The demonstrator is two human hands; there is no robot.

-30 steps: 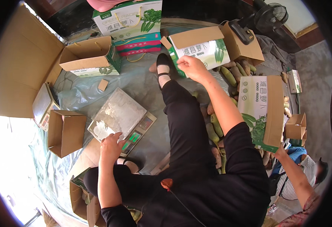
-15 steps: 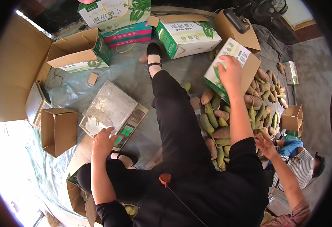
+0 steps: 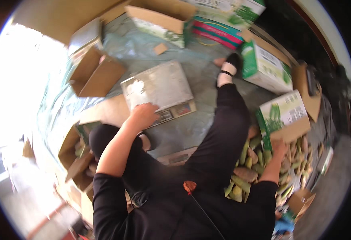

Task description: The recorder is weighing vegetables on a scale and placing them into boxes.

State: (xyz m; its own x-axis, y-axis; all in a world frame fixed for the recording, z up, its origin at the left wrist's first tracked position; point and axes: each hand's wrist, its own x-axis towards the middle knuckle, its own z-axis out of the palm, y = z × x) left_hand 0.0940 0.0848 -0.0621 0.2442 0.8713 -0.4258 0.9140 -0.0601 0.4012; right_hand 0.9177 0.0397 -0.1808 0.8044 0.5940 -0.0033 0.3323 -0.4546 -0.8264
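Note:
My left hand [image 3: 144, 115] lies at the near edge of a flat platform scale [image 3: 159, 86], fingers loosely stretched over its rim beside the display panel. A white, worn patch marks the scale's metal top. My right hand [image 3: 278, 149] reaches down to the lower edge of a white and green carton [image 3: 284, 114] with a brown cardboard side. That carton rests on a heap of long green and reddish-brown root vegetables [image 3: 245, 174]. Blur and the carton hide my right fingertips, so I cannot make out whether they grip anything.
An open brown box [image 3: 97, 74] stands left of the scale. Behind are an open carton [image 3: 159, 18], a pink and teal box [image 3: 217, 32] and another white-green carton [image 3: 267, 66]. Another open box [image 3: 69, 148] is beside my left knee. Plastic sheeting [image 3: 127, 42] covers some floor.
The whole view has turned, swinging the scene around. My right hand has gone from the carton's printed face to its lower edge. The co-worker at right has mostly left the view.

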